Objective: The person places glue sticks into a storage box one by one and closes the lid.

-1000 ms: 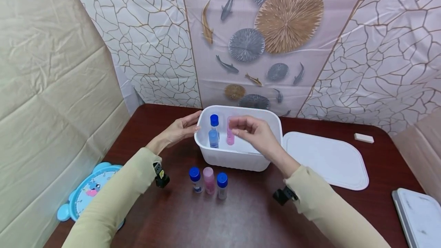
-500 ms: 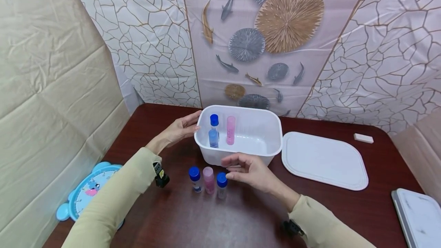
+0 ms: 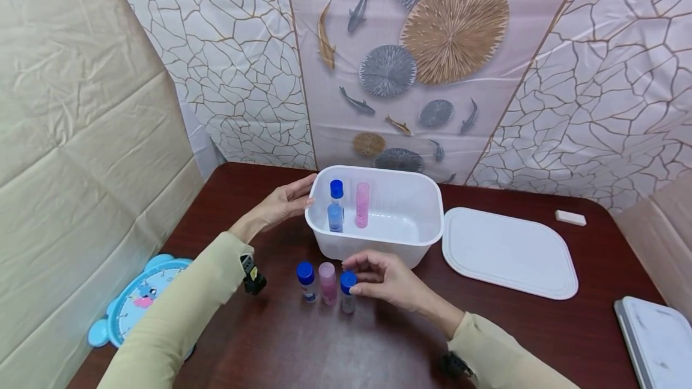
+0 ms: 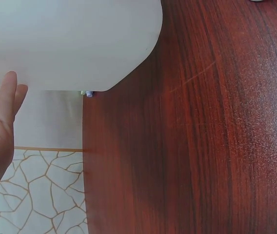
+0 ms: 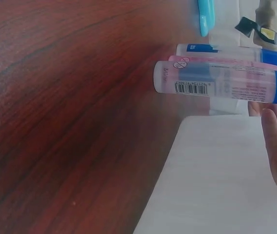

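A white plastic bin (image 3: 378,251) stands on the table. My left hand (image 3: 276,206) rests against its left end, fingers extended, thumb by the rim. Inside stand a blue bottle (image 3: 336,218), a blue-capped bottle (image 3: 336,189) partly behind it, and a pink bottle (image 3: 361,206). In front of the bin is a row of a blue-capped bottle (image 3: 306,281), a pink bottle (image 3: 328,284) and a clear blue-capped bottle (image 3: 348,302). My right hand (image 3: 391,284) is at that last bottle's cap, fingers behind and thumb at its right side. The right wrist view shows its barcode label (image 5: 192,88).
A white lid (image 3: 510,251) lies flat right of the bin. Farther right are a small white block (image 3: 570,217) and a white flat case (image 3: 659,341). A light-blue animal-shaped clock (image 3: 143,299) lies at the left. A patterned cloth (image 3: 248,65) hangs behind the table.
My right hand has left the space over the bin, moved down toward me and come to the right-hand blue-capped bottle. The left hand has stayed at the bin.
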`<state>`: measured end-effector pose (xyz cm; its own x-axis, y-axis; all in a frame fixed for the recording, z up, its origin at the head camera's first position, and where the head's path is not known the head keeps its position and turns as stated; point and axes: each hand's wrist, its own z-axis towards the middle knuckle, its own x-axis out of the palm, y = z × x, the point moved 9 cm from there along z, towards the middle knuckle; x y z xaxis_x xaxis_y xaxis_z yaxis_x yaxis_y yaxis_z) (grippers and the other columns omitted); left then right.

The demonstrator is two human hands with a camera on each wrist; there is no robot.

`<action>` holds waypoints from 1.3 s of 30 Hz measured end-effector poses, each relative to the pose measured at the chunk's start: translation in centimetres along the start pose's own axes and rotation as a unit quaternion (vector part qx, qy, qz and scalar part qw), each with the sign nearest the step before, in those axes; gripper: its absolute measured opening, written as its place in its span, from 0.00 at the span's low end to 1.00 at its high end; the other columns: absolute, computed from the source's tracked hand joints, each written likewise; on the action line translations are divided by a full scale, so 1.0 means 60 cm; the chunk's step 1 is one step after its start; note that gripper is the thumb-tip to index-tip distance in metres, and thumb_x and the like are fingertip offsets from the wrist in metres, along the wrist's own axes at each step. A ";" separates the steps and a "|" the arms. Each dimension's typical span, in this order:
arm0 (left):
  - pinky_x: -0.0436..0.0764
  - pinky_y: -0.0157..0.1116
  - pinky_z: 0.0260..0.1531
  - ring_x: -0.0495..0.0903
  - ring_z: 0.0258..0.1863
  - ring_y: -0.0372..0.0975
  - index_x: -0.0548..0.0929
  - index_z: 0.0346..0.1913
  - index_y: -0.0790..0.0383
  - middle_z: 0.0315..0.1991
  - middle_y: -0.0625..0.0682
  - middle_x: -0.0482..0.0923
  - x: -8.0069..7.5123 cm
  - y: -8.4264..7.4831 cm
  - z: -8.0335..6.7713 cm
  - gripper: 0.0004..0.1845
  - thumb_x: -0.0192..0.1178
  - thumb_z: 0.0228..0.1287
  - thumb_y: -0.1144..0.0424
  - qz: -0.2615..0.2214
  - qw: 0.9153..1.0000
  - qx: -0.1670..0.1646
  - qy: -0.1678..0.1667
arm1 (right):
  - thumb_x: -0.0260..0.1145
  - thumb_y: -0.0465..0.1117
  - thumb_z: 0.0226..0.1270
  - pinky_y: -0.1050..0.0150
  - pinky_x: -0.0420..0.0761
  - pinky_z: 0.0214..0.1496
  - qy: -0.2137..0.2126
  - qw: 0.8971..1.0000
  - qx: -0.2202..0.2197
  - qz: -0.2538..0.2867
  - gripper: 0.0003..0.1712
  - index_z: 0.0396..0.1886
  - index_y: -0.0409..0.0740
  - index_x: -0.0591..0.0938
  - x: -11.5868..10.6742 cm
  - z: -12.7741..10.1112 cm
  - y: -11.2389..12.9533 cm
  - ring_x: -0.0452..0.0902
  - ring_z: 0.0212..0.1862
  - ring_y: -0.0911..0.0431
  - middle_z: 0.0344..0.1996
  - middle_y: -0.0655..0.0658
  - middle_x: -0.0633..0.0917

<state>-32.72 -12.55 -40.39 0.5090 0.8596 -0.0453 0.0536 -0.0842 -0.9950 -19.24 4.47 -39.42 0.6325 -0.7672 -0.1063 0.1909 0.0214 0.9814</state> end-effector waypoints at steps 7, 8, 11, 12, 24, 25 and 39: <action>0.73 0.41 0.58 0.64 0.67 0.48 0.54 0.74 0.53 0.72 0.54 0.56 0.000 0.000 0.001 0.36 0.57 0.66 0.65 -0.001 1.000 0.000 -0.001 | 0.69 0.34 0.58 0.64 0.80 0.53 0.006 1.000 -0.004 -0.017 0.24 0.51 0.26 0.75 0.004 0.002 -0.001 0.81 0.47 0.61 0.49 0.24 0.77; 0.73 0.41 0.58 0.64 0.68 0.49 0.54 0.74 0.53 0.72 0.54 0.56 0.000 0.000 0.001 0.36 0.57 0.66 0.65 0.000 1.000 0.001 0.000 | 0.69 0.34 0.58 0.64 0.80 0.53 0.007 1.000 -0.005 -0.022 0.24 0.51 0.26 0.75 0.005 0.002 -0.001 0.81 0.46 0.61 0.48 0.25 0.77; 0.73 0.42 0.58 0.64 0.67 0.48 0.55 0.74 0.52 0.72 0.53 0.57 0.000 0.002 0.001 0.36 0.57 0.66 0.64 0.001 1.000 -0.001 -0.002 | 0.69 0.35 0.58 0.63 0.80 0.53 0.008 0.999 -0.006 -0.036 0.22 0.50 0.28 0.77 0.006 0.001 -0.003 0.80 0.45 0.60 0.47 0.29 0.80; 0.73 0.42 0.58 0.64 0.67 0.48 0.55 0.73 0.52 0.72 0.53 0.57 0.000 0.003 0.001 0.36 0.57 0.66 0.64 0.001 1.000 -0.001 -0.003 | 0.69 0.35 0.58 0.63 0.80 0.53 0.008 0.999 -0.005 -0.040 0.22 0.50 0.29 0.77 0.006 0.001 -0.003 0.80 0.45 0.59 0.46 0.30 0.80; 0.72 0.43 0.59 0.64 0.67 0.48 0.55 0.73 0.51 0.72 0.52 0.57 0.001 0.005 0.000 0.35 0.57 0.66 0.66 -0.004 1.000 -0.003 -0.007 | 0.68 0.35 0.59 0.66 0.81 0.50 -0.005 0.997 -0.002 -0.071 0.18 0.48 0.30 0.79 -0.002 -0.005 0.001 0.81 0.42 0.60 0.43 0.33 0.83; 0.72 0.43 0.59 0.64 0.67 0.48 0.55 0.73 0.51 0.72 0.52 0.57 0.000 0.005 0.000 0.35 0.57 0.66 0.66 -0.004 1.000 -0.004 -0.007 | 0.67 0.34 0.60 0.67 0.81 0.50 -0.007 0.997 -0.005 -0.073 0.18 0.48 0.30 0.79 -0.004 -0.006 0.005 0.80 0.42 0.61 0.43 0.33 0.83; 0.73 0.41 0.59 0.62 0.69 0.47 0.55 0.74 0.52 0.73 0.52 0.56 -0.001 0.005 0.001 0.37 0.58 0.65 0.64 -0.004 1.000 -0.008 -0.007 | 0.67 0.32 0.59 0.68 0.83 0.43 -0.080 0.995 -0.049 -0.034 0.17 0.47 0.28 0.79 -0.082 -0.002 0.146 0.81 0.41 0.60 0.37 0.53 0.85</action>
<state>-32.81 -12.59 -40.72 0.4965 0.8671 -0.0396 0.0714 -0.0863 -0.9937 -20.60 8.49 -30.30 0.4888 -0.8615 -0.1370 0.3065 0.0226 0.9516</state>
